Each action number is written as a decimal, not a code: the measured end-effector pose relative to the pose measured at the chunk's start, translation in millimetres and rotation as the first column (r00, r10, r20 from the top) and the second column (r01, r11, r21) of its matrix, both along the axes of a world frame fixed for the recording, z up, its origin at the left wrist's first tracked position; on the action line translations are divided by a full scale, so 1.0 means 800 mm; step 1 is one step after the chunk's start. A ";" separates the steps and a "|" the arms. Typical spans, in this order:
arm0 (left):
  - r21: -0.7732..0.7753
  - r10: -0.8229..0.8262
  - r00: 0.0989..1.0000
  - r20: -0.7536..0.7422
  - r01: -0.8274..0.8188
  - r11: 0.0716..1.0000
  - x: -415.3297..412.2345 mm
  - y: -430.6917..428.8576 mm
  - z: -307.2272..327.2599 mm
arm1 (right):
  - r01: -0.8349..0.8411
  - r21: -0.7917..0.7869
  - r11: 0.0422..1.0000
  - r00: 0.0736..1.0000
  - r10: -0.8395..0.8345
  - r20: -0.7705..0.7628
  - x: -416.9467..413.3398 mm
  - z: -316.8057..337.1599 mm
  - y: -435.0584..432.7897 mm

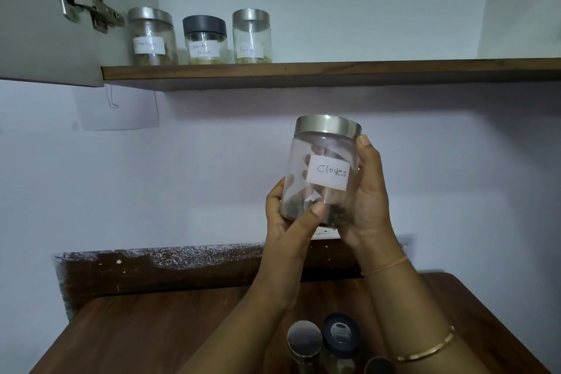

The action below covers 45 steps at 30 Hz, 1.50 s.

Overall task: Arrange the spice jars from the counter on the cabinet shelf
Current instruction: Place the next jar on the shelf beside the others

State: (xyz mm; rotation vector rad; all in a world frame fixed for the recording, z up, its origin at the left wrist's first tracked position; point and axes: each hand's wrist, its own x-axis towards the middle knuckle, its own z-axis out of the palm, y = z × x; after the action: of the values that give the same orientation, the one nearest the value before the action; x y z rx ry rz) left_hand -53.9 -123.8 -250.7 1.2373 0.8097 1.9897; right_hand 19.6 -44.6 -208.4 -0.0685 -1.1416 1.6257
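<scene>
The cloves jar point(328, 173) was held upright in mid-air between shelf point(334, 69) and counter point(145, 328), the left hand point(285, 222) gripping its base, thumb across the front, the right hand point(373, 203) wrapped round its side, thumb tip just under the lid point(328, 125)

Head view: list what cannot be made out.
- Shelf jars: label writing too small and blurred to read.
- Counter jars: cut off by the bottom edge; only lids show, labels unseen.
- Cloves jar: base partly hidden by left hand and right hand.
</scene>
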 end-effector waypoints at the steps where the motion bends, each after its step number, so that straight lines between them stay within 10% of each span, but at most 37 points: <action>1: 0.009 -0.022 0.999 0.029 0.022 1.000 -0.001 0.001 0.001 | 0.029 0.005 1.000 1.000 -0.029 0.005 -0.001 0.001 -0.001; 26: 0.146 -0.244 0.898 0.365 0.203 0.968 -0.009 -0.007 0.024 | 0.405 0.175 0.898 0.914 -0.405 -0.036 -0.016 0.024 -0.034; 45: 0.138 0.199 0.973 -0.114 -0.183 0.973 -0.001 -0.013 0.023 | 0.220 0.185 0.958 0.975 -0.223 -0.005 0.005 0.035 -0.029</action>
State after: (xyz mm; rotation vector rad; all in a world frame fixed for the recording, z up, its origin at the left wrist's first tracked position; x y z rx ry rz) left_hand -54.5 -134.1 -232.5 1.4177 0.9063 2.1615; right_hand 23.8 -67.6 -180.7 -0.0860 -1.2458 1.3183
